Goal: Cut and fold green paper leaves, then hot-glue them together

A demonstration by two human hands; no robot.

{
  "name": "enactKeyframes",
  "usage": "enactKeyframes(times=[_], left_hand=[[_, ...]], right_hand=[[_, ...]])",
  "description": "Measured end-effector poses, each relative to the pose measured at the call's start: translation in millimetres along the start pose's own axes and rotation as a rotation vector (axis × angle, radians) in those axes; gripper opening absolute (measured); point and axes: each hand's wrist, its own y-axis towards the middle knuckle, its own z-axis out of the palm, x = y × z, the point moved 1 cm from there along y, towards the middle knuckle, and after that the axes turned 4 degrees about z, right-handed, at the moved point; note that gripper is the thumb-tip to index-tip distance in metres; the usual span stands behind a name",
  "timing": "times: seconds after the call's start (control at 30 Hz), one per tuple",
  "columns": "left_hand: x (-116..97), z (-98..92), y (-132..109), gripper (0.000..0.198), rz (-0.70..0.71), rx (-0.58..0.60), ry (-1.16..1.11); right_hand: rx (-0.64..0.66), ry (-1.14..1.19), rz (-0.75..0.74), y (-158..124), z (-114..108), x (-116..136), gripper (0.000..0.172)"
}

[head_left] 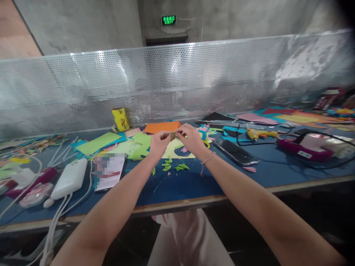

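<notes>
My left hand pinches a small green paper piece above the middle of the table. From the other side, the closed fingertips of my right hand meet the same piece; its exact shape is too small to make out. Below both hands lie loose green paper leaves and other cut scraps. A pale yellow paper sheet is under the hands, with a larger cut green sheet to its left. Behind them rests an orange paper sheet.
A phone, a yellow glue gun and a purple power strip with black cables lie right. At left are a lit phone, a white power bank and white cables. A perforated metal screen stands behind the blue table.
</notes>
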Motion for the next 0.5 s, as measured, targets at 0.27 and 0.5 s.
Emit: enactKeyframes(times=[0.27,0.5], left_hand=[[-5.0,-4.1,-0.6,0.008,0.162,-0.105,0.13],[-11.0,-5.1,-1.5,0.011,0.195,-0.157,0.26]], right_hand=[[-0.071,0.111,-0.007,-1.4,-3.4,2.8,0.013],[-0.108,0.113,-0.063,-1.7,-3.2,3.5,0.004]])
